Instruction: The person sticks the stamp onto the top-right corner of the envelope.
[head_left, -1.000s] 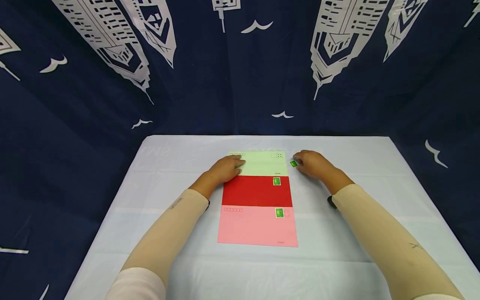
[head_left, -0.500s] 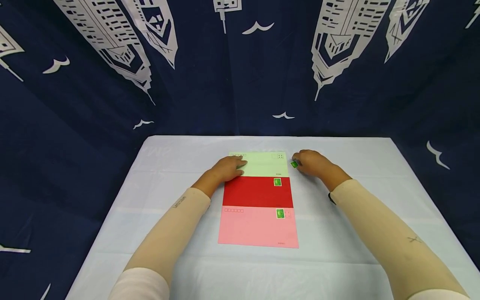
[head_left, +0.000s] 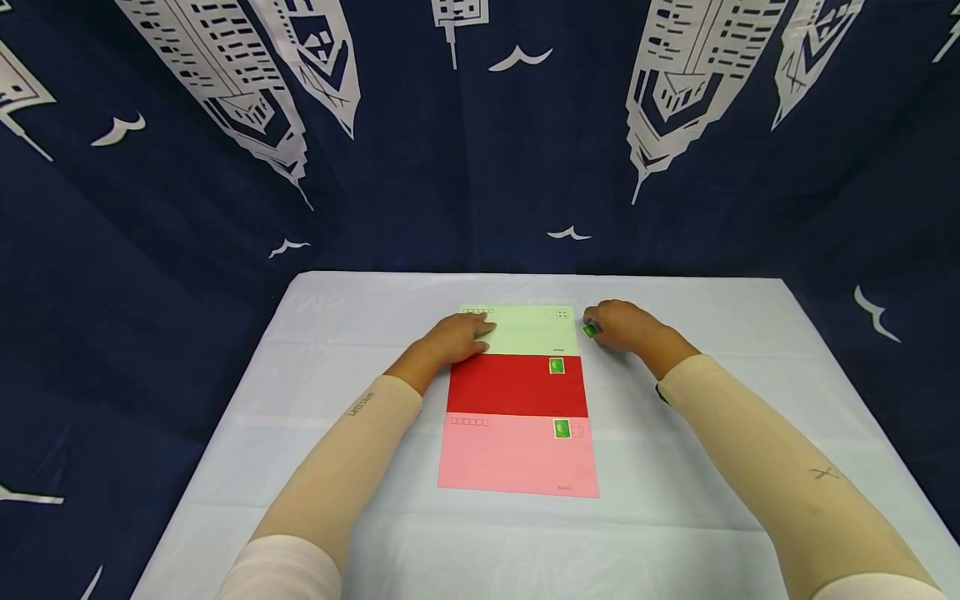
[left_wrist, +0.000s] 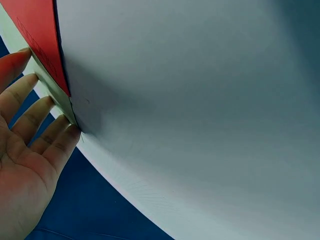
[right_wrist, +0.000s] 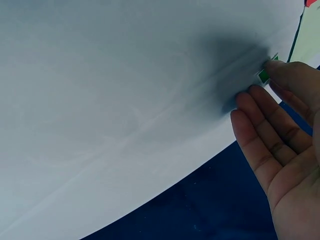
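A pale green envelope, a red envelope and a pink envelope lie in a column on the table, edges meeting or overlapping. My left hand rests with spread fingers on the left part of the green envelope. My right hand pinches a small green stamp between thumb and finger, just right of the green envelope; the thumb covers part of the stamp in the right wrist view. One green stamp sits on the red envelope, and another stamp on the pink one, both at upper right.
The table has a white cloth with fold lines. Behind it hangs a dark blue curtain with white building and bird prints, close to the table's far edge.
The stamp in my right hand has turned slightly and shows a little less. The left hand stays on the green envelope; the whole view has shifted slightly.
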